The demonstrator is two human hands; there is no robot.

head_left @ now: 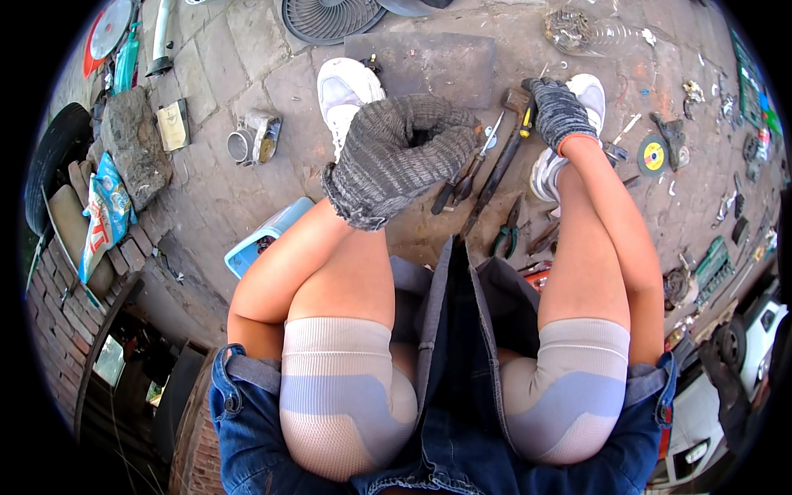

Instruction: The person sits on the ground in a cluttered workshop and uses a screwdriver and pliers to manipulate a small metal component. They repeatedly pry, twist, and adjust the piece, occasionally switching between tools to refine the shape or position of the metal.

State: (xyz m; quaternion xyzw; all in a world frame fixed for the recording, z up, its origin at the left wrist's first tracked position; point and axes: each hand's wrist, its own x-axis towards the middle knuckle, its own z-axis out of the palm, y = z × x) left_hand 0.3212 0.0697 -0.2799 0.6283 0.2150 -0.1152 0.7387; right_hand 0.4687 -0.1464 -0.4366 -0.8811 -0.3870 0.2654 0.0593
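left hand (404, 157): gloved, curled into a loose loop | right hand (561, 111): gloved too, kinda curled | forearms (279, 260): bare

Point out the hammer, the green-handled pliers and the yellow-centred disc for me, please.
Hammer (498, 174), head view: middle of its long dark handle.
Green-handled pliers (511, 224), head view: near the pivot.
Yellow-centred disc (652, 154), head view: its yellow centre.

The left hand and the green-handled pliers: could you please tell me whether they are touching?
Apart: the head view shows a gap, crossed by a long dark handle, between left hand and pliers.
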